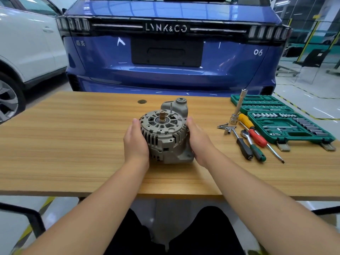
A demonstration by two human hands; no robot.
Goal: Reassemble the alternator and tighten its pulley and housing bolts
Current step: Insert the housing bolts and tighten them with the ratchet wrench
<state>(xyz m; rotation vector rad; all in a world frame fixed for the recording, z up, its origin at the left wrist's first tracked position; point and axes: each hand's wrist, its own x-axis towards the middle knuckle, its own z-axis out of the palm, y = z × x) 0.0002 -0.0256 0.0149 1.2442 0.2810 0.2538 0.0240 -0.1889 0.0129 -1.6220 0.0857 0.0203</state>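
Sitting on the table point(73, 144), the alternator point(166, 133) is clasped between both hands.

The alternator point(165, 134) is dull grey with a copper-brown shaft tip. The table point(73, 144) is honey-yellow wood with streaky horizontal grain. The socket case point(294, 137) is green, holding silver sockets. One screwdriver point(246, 120) has an orange-yellow handle, another point(257, 138) red; the ratchet point(257, 153) grip is green and black. One car point(165, 70) is glossy blue, the other car point(27, 43) white.
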